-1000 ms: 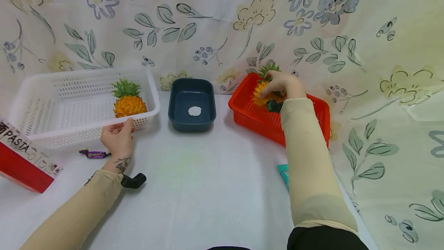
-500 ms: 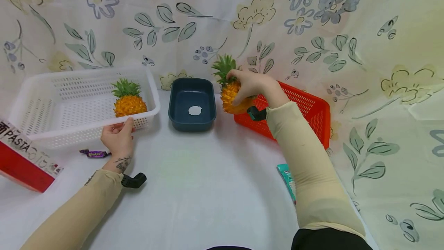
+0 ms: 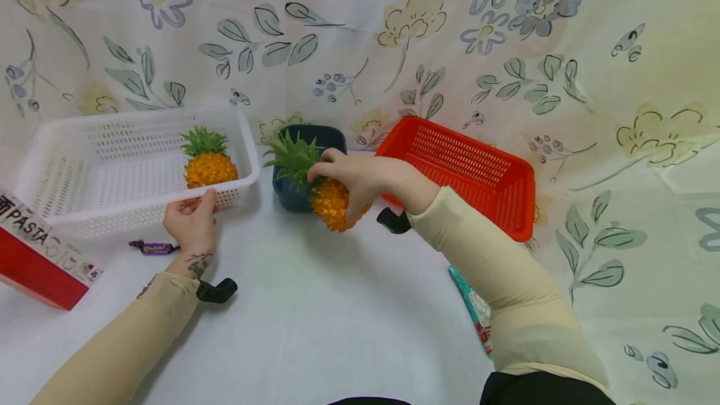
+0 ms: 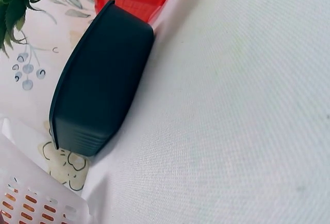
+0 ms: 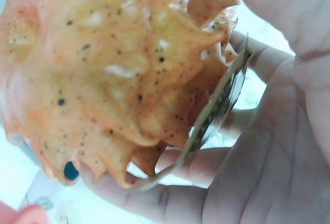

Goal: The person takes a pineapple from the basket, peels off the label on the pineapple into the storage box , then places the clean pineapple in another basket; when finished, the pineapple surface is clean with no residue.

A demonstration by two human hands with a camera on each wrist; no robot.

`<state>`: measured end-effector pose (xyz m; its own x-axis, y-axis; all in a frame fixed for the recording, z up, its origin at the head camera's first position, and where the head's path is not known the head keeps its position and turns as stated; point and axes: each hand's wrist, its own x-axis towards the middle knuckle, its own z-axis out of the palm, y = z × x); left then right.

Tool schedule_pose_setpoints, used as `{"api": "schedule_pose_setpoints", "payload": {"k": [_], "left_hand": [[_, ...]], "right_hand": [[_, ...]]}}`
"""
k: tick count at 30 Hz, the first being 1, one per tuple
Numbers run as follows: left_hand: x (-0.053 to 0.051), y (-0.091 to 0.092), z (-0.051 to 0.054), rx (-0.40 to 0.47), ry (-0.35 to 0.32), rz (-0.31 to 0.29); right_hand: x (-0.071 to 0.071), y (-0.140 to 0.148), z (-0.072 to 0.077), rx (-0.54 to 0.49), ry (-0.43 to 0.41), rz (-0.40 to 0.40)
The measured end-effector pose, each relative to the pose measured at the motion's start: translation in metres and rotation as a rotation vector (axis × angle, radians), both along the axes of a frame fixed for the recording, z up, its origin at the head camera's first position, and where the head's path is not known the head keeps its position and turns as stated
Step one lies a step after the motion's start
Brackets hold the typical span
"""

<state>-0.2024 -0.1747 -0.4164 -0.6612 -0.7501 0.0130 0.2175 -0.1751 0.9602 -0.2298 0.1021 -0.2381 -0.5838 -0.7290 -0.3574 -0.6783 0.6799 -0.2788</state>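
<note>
My right hand (image 3: 365,179) grips a toy pineapple (image 3: 333,204), its green leaves pointing up and left across the dark blue tub (image 3: 288,195). In the right wrist view the fingers curl round the spiky orange body (image 5: 118,74). On the left, my left hand (image 3: 191,224) pinches the front rim of a white perforated basket (image 3: 140,202). A second pineapple (image 3: 210,170) sits in that basket's right end. The left wrist view shows the tub's side (image 4: 103,80), with leaves of the held pineapple (image 4: 15,10) above it.
A red perforated basket (image 3: 472,189) stands at the right. A purple-wrapped candy (image 3: 153,248) lies before the white basket, beside a red and white pasta box (image 3: 47,255). Partly under the right arm is a teal packet (image 3: 475,311). Floral cloth hangs behind.
The right hand has lifted the pineapple out of the red basket and carried it left, to the front of the dark blue tub. The left hand has stayed on the white basket's rim.
</note>
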Motion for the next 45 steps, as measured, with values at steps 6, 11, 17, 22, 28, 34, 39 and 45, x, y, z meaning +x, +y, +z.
{"api": "schedule_pose_setpoints", "payload": {"k": [6,11,17,22,28,34,39,45], "left_hand": [[-0.001,0.000,-0.001,-0.007,0.004,0.006],[-0.001,0.000,-0.001,-0.009,0.004,0.008],[-0.002,0.000,-0.002,0.026,0.023,0.005],[-0.002,0.001,-0.001,0.023,0.029,0.007],[-0.002,0.001,-0.001,0.026,0.022,0.008],[-0.002,0.001,0.000,0.041,0.011,0.001],[-0.001,0.001,0.001,0.057,-0.006,-0.014],[0.003,0.002,0.006,0.108,-0.104,-0.079]], "right_hand": [[0.014,-0.013,-0.015,0.089,0.019,0.111],[0.020,-0.018,-0.029,0.126,0.040,0.164],[0.026,-0.021,-0.045,0.148,0.063,0.235],[0.031,-0.025,-0.056,0.197,0.045,0.252],[0.032,-0.027,-0.071,0.256,0.048,0.278],[0.032,-0.028,-0.081,0.315,0.065,0.285],[0.032,-0.029,-0.084,0.314,0.063,0.288],[0.031,-0.028,-0.085,0.303,0.069,0.301]]}}
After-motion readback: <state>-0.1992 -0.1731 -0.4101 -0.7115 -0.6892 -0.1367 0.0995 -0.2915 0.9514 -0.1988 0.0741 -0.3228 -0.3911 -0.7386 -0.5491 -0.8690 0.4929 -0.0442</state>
